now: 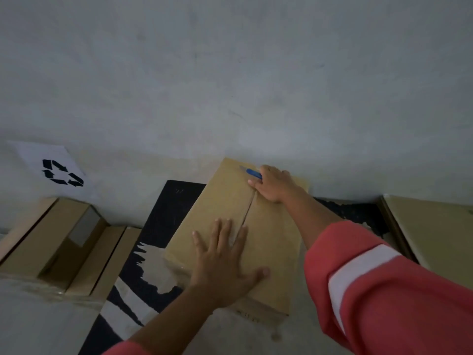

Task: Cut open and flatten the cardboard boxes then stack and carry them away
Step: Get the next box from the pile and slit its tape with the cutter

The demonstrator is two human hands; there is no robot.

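Cardboard comes first at the left: several closed boxes (46, 242) lie side by side beyond the left edge of the black mat (176, 208), below a white sheet with a recycling symbol (60, 172). The box (225, 201) being worked on lies on the mat, with its far end reaching past the mat's far edge onto the grey surface.

The left hand (222, 262) presses flat on the near half of the box. Its fingers are straight and spread, and the index fingertip lies right at the centre seam (248, 211). A dark slit shows along the middle of that seam, so the flaps look partly parted there. At the far end of the seam, the right hand (275, 184) has its fingers curled round the blue knife (252, 172), and the blade points away towards the far left corner of the box. A red sleeve with a white band (384, 290) covers that arm. Further right, a pale flat sheet of cardboard (435, 231) lies off the mat's right edge.

The step looks like slitting the top seam. To do it well, the blade should go only tape-deep and run straight along the join, with the pressing hand bearing down so the box does not slide on the mat. If the stroke is pulled back towards the body, the left index finger is in its path, so it belongs well to the side of the seam. Short, controlled pulls are safer than one long one.
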